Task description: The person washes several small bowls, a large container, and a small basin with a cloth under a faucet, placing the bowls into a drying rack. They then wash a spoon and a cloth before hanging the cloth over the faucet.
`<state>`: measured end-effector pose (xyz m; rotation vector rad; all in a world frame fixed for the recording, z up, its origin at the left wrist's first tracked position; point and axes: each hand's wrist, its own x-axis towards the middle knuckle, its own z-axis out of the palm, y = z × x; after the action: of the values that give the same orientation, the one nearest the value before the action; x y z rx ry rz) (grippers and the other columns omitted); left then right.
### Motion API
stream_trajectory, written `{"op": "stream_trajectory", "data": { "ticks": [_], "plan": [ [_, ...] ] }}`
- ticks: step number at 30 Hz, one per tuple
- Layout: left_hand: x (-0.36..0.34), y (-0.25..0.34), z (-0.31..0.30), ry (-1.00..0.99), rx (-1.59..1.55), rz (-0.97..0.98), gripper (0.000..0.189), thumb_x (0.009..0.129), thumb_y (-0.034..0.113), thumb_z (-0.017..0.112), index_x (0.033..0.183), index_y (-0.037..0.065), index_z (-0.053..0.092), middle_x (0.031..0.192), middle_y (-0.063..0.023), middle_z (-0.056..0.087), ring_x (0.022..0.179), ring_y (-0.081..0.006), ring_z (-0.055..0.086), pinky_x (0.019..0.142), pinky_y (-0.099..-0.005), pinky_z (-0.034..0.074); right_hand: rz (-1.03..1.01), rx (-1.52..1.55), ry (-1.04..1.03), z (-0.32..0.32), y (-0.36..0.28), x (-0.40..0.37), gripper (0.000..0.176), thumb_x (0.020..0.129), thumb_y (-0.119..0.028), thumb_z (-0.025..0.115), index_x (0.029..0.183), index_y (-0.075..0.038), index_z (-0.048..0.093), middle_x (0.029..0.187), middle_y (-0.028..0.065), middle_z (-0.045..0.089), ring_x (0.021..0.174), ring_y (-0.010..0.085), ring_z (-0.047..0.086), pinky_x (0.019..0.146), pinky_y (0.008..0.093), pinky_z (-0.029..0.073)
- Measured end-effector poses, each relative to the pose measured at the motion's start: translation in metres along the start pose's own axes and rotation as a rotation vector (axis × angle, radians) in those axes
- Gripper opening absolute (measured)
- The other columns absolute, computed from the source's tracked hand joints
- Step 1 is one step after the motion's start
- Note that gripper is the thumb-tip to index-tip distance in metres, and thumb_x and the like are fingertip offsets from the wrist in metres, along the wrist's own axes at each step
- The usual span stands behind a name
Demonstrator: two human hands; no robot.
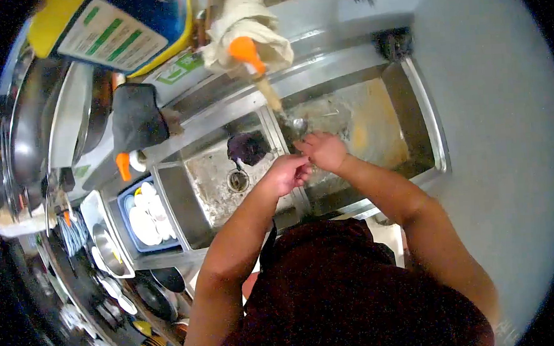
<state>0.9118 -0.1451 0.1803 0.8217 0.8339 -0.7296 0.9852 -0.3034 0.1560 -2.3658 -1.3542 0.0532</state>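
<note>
**Desk:** What do you have over the sink?

**Operator:** I see both hands meeting above the divider (288,148) between the two basins, just under the tap (271,93). The right hand (326,150) has its fingers curled tight, and it appears to pinch a metal spoon (298,126). Only the spoon's bowl shows past the fingertips. The left hand (287,172) is loosely curled and touches the right hand's fingers. I cannot tell whether it holds anything itself.

**Desk:** What worries you?

**Operator:** My main worry is the grip. The handle is hidden inside the fingers, so I judge the hold to be a shallow one on wet metal. If it slips, the spoon could drop into the stained right basin (365,127). It could also bounce across into the left basin (211,176) toward the open drain (238,180). The bowl also sits very near the tap's end, so a small lift could knock it against the spout.

**Desk:** What else is around, and is anything in the way?

**Operator:** A dark purple object (249,147) lies in the left basin, near the drain. Beside that basin a blue crate (127,234) holds white dishes (147,220). A black cloth (136,118) hangs by the ledge, and there are pans (30,123) stacked on the far left. A pale rag (253,24) is bundled around the tap's top. Only the tap is close to the hands.
</note>
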Motion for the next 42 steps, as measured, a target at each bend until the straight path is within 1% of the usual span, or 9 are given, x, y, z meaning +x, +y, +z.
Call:
{"op": "stream_trajectory", "data": {
  "ticks": [4,9,17,21,25,28,37,39,42],
  "plan": [
    [-0.011,-0.003,-0.002,0.099,0.235,0.23,0.014,0.087,0.02,0.057,0.081,0.007,0.056,0.054,0.0009,0.043,0.039,-0.0106,0.034,0.034,-0.0265,0.024,-0.026,0.028,0.029,-0.009,0.002,0.015,0.033,0.068,-0.019,0.067,0.101,-0.016,0.061,0.087,0.0046,0.06,0.078,0.0264,0.06,0.062,0.035,0.05],
    [-0.025,0.008,-0.024,0.298,0.45,0.271,0.015,0.089,0.018,0.053,0.089,0.006,0.062,0.052,0.0016,0.043,0.041,-0.0103,0.038,0.035,-0.0261,0.027,0.966,1.031,0.381,0.016,0.06,0.043,0.04,0.078,-0.022,0.067,0.115,-0.013,0.055,0.102,0.0146,0.061,0.09,0.0263,0.06,0.07,0.0323,0.049],
    [-0.05,0.028,-0.035,0.28,0.851,0.485,0.029,0.093,0.027,0.047,0.082,0.005,0.063,0.054,-0.0009,0.045,0.046,-0.012,0.041,0.044,-0.0297,0.033,0.126,0.502,-0.415,-0.042,0.013,0.11,0.057,0.071,-0.027,0.073,0.118,-0.003,0.053,0.103,0.0129,0.063,0.093,0.0236,0.058,0.084,0.0336,0.044],
    [-0.032,0.013,-0.047,0.219,0.555,0.52,0.025,0.091,0.024,0.048,0.083,0.004,0.062,0.063,-0.004,0.053,0.056,-0.0148,0.048,0.051,-0.0321,0.039,0.329,0.742,-0.439,-0.04,0.011,0.114,0.039,0.074,-0.023,0.073,0.103,-0.001,0.059,0.088,0.0111,0.063,0.074,0.0175,0.059,0.065,0.0334,0.05],
    [-0.023,0.001,-0.01,0.532,0.599,0.902,0.023,0.087,0.018,0.048,0.091,0.0,0.062,0.077,-0.0148,0.062,0.072,-0.0269,0.059,0.068,-0.038,0.045,0.851,1.0,0.282,-0.015,-0.031,0.116,0.031,0.079,-0.025,0.07,0.097,-0.003,0.057,0.077,0.0075,0.061,0.064,0.0217,0.06,0.053,0.0355,0.051],
    [-0.014,0.001,-0.013,0.555,0.751,0.743,0.025,0.087,0.018,0.045,0.091,0.001,0.062,0.078,-0.0178,0.062,0.076,-0.0313,0.06,0.07,-0.0409,0.045,1.397,1.912,0.256,0.026,-0.035,0.106,0.019,0.086,-0.02,0.062,0.096,-0.006,0.055,0.072,0.0071,0.058,0.055,0.0207,0.056,0.047,0.0356,0.05],
    [-0.023,0.008,-0.002,0.542,0.814,0.754,0.029,0.089,0.023,0.043,0.084,0.0,0.06,0.084,-0.0217,0.062,0.082,-0.0393,0.059,0.072,-0.0451,0.045,1.325,1.803,0.382,0.022,-0.038,0.106,0.023,0.092,-0.029,0.051,0.096,-0.007,0.054,0.073,0.0093,0.059,0.056,0.0226,0.057,0.041,0.0338,0.046],
    [-0.021,0.01,-0.009,0.628,0.735,0.887,0.023,0.084,0.018,0.046,0.081,-0.001,0.058,0.08,-0.024,0.06,0.074,-0.0405,0.057,0.07,-0.0457,0.045,1.162,1.96,-0.1,0.025,-0.032,0.102,0.025,0.093,-0.031,0.049,0.096,-0.007,0.054,0.076,0.01,0.061,0.058,0.0238,0.058,0.044,0.0366,0.047],
    [-0.028,0.009,0.0,0.563,0.743,0.779,0.024,0.084,0.02,0.047,0.082,-0.001,0.058,0.082,-0.024,0.061,0.077,-0.0398,0.059,0.071,-0.0459,0.045,1.142,1.931,0.125,0.01,-0.037,0.101,0.016,0.09,-0.019,0.047,0.089,-0.005,0.055,0.074,0.0091,0.06,0.066,0.0226,0.059,0.058,0.0339,0.05]
  ]
}}
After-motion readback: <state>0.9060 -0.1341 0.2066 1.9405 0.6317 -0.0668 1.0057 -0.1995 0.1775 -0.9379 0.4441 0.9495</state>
